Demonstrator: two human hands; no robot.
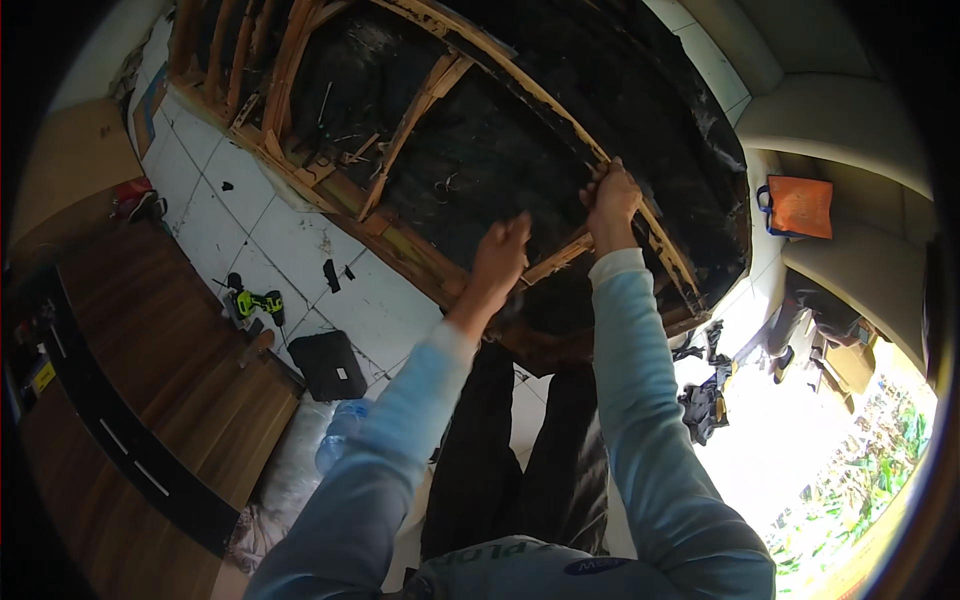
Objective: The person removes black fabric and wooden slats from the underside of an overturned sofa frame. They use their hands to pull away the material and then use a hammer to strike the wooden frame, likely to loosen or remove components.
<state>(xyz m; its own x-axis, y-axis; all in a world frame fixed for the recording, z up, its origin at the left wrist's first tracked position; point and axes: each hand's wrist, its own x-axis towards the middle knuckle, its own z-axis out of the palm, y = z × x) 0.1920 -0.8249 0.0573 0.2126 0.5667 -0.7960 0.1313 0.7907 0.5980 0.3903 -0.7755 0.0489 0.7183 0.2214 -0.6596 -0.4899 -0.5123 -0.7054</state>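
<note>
A worn wooden frame (410, 245) lined with torn black material (450, 130) lies before me, with splintered slats and loose scraps in it. My right hand (612, 195) is closed around the long, split wooden rail (530, 95) running along the frame's far side. My left hand (505, 245) is raised over the black lining, left of a short cross slat (555, 258), its fingers curled; what they hold, if anything, I cannot make out.
A green-black cordless drill (258, 303) and a black case (326, 365) lie on the left floor beside a dark wooden cabinet (160, 360) and blue water bottle (335, 440). An orange bag (800, 205) rests on beige seating (830, 120) at right. Black scraps (705, 400) lie near the bright opening.
</note>
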